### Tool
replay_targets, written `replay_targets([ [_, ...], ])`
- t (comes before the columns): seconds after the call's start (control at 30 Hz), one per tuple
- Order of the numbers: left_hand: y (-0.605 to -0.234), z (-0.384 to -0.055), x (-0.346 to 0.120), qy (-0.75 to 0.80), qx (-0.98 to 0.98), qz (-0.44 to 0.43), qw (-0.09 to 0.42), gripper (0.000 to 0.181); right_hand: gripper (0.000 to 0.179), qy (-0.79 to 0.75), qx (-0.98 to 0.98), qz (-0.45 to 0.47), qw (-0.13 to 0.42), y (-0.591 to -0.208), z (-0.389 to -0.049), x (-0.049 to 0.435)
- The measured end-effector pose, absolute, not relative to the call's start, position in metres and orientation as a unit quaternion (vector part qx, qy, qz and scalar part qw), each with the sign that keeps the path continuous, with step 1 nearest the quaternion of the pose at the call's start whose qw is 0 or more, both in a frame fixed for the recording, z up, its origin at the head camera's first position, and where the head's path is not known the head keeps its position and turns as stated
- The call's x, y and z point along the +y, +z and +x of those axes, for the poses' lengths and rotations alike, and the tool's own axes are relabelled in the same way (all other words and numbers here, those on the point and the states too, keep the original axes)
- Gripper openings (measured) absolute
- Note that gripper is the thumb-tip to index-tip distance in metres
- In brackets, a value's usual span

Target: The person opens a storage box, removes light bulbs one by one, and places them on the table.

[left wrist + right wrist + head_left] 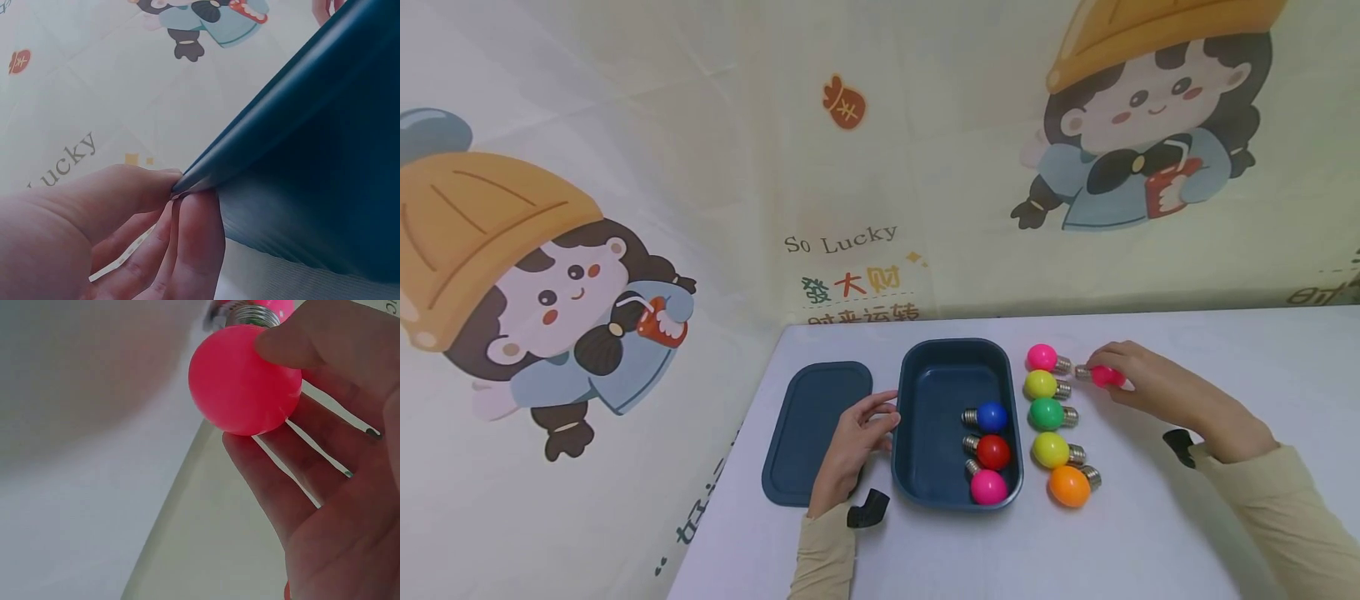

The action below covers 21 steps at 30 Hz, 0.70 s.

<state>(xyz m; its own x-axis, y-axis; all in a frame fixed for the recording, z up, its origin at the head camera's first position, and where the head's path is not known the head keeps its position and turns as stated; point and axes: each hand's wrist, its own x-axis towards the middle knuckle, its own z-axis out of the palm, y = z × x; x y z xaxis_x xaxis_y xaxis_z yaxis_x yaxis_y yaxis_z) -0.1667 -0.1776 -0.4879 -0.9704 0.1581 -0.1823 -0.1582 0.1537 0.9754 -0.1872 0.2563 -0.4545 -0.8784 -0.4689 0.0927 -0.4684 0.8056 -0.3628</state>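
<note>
My right hand holds a pink light bulb by its round globe, its metal screw base pointing left. In the right wrist view the thumb presses one side of this pink globe and the fingers lie behind it. At the left side of a dark blue box, my left hand pinches the rim between thumb and fingers, as the left wrist view shows. Inside the box, along its right side, lie a blue bulb, a red bulb and a pink bulb.
Right of the box, several bulbs form a column: pink, yellow, green, another yellow and orange. A flat dark blue lid lies left of the box. Behind the white table hangs a printed cloth.
</note>
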Motion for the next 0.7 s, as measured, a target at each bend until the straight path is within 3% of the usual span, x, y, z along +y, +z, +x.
replay_targets([
  [0.27,-0.488,-0.167,-0.177,0.651,0.749,-0.002,0.124,0.044,0.041,-0.191,0.952,-0.236,0.027,-0.463,-0.189,0.261],
  [0.7,-0.487,-0.166,-0.176,0.65,0.75,-0.001,0.118,0.044,0.04,-0.189,0.953,-0.236,0.021,-0.467,-0.189,0.264],
])
